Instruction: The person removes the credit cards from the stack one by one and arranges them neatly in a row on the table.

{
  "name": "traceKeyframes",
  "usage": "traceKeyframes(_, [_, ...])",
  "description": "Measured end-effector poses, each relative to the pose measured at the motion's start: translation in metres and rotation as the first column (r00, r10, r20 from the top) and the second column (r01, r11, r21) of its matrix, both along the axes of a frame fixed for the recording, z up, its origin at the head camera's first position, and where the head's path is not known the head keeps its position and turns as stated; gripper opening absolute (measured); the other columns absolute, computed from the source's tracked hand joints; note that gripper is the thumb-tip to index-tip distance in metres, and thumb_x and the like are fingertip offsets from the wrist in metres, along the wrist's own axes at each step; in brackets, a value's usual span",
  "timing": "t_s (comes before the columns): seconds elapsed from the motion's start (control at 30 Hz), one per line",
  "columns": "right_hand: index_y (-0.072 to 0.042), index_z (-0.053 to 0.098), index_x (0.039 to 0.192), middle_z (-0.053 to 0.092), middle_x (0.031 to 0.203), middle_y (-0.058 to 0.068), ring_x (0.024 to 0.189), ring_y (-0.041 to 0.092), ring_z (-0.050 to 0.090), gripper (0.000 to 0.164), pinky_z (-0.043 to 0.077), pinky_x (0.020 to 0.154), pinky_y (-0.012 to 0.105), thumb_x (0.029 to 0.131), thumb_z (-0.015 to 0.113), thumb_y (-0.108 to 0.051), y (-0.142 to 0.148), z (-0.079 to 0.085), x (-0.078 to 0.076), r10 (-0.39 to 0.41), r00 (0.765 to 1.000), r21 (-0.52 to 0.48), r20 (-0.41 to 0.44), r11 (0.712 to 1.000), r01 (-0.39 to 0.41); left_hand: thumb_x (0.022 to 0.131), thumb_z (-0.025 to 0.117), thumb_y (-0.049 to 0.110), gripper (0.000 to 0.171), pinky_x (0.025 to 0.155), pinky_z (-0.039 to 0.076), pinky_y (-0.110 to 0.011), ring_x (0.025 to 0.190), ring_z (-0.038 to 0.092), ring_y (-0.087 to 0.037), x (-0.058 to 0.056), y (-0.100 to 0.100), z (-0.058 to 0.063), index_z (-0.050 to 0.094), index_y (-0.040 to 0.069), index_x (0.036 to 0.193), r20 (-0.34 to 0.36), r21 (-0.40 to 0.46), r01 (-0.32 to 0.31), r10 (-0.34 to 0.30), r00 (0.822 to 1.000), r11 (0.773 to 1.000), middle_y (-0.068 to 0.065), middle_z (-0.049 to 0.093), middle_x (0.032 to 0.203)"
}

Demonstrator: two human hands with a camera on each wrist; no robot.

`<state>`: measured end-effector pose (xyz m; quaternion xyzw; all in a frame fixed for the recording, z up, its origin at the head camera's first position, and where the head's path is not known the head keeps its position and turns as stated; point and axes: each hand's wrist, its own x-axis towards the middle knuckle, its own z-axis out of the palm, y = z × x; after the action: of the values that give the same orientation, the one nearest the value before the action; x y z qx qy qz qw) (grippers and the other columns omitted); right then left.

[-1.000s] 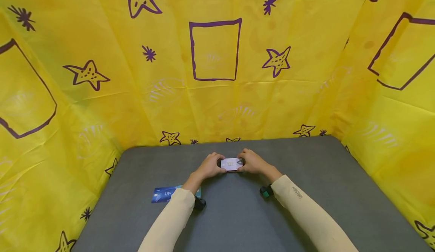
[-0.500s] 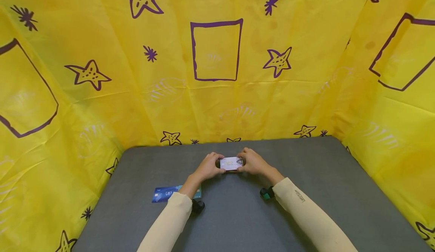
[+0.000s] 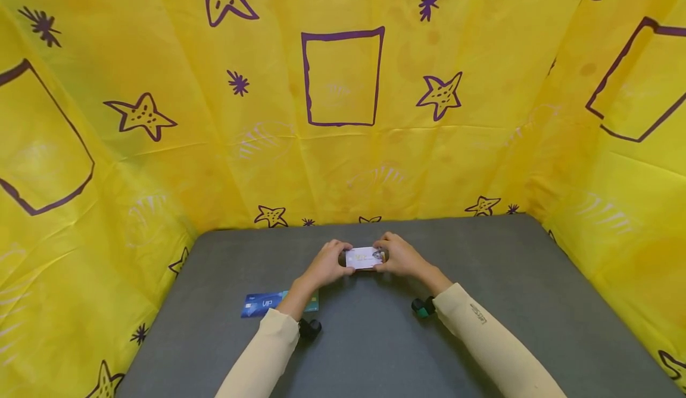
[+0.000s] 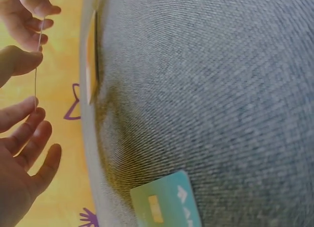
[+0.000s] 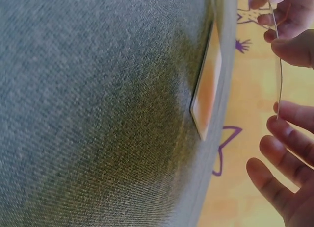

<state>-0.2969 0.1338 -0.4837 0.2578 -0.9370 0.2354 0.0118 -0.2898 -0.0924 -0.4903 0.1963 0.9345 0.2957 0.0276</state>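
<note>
A white card with yellow lettering and a dark picture at its right end is held up by both hands, edge-on in the wrist views. My left hand pinches its left end between thumb and fingers, the other fingers spread in the left wrist view. The opposite end is pinched by my right hand. Below the raised card, a second card with an orange patch lies on the table, mostly hidden in the head view. A blue VIP card and a teal card lie near my left forearm, which partly covers them.
The grey cloth-covered table extends on both sides of the arms. Yellow printed curtains enclose its back and sides. Dark wrist devices sit under both wrists.
Both hands keep their pinch on the white card and shift it very slightly left. My left forearm has moved a little left, and the camera view has drifted slightly.
</note>
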Motion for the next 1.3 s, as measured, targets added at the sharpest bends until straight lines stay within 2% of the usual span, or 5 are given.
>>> traceKeyframes(0.57, [-0.004,0.069,0.114,0.059,0.105,0.008,0.093,0.020,0.055,0.048,0.048,0.082,0.036,0.074,0.082,-0.027,-0.002,0.006,0.012,0.031,0.997,-0.069,-0.074,0.997,-0.036,0.079,0.079,0.024,0.052,0.091,0.046,-0.044,0.108,0.052,-0.028,0.014,-0.006,0.019,0.061,0.005,0.124,-0.039,-0.017,0.015,-0.016,0.999,1.000,-0.012,0.057,0.118])
traceKeyframes(0.8, [-0.003,0.069,0.112,0.059,0.104,0.007,0.093,0.020,0.054,0.049,0.047,0.080,0.034,0.073,0.082,-0.028,-0.005,0.006,0.016,0.050,0.995,-0.067,-0.082,0.996,-0.055,0.079,0.080,0.023,0.052,0.093,0.045,-0.044,0.109,0.051,-0.028,0.021,-0.011,0.019,0.061,0.006,0.124,-0.004,0.010,-0.010,0.010,1.000,1.000,-0.012,0.057,0.118])
traceKeyframes(0.97, [-0.003,0.070,0.111,0.059,0.102,0.007,0.092,0.020,0.055,0.048,0.048,0.080,0.034,0.072,0.083,-0.028,-0.010,0.004,0.019,0.075,0.992,-0.071,-0.103,0.994,-0.082,0.078,0.081,0.024,0.051,0.092,0.045,-0.045,0.108,0.051,-0.027,0.027,-0.018,0.018,0.062,0.007,0.122,-0.029,0.012,-0.005,0.006,1.000,1.000,-0.011,0.058,0.117])
traceKeyframes(1.1, [-0.003,0.069,0.113,0.059,0.103,0.006,0.093,0.019,0.055,0.050,0.047,0.082,0.035,0.073,0.083,-0.029,-0.014,0.002,0.021,0.078,0.994,-0.063,-0.075,0.995,-0.083,0.076,0.082,0.024,0.050,0.092,0.044,-0.046,0.108,0.050,-0.027,0.031,-0.023,0.018,0.064,0.008,0.120,-0.039,0.007,-0.006,0.006,0.999,1.000,-0.010,0.058,0.116])
traceKeyframes(1.3, [-0.004,0.068,0.114,0.058,0.105,0.006,0.095,0.020,0.055,0.050,0.047,0.083,0.036,0.074,0.083,-0.030,-0.018,-0.001,0.026,0.089,0.995,-0.051,-0.038,0.995,-0.091,0.076,0.082,0.026,0.050,0.094,0.044,-0.046,0.108,0.051,-0.026,0.037,-0.028,0.015,0.064,0.009,0.120,-0.012,-0.009,-0.009,0.009,1.000,1.000,-0.009,0.059,0.115])
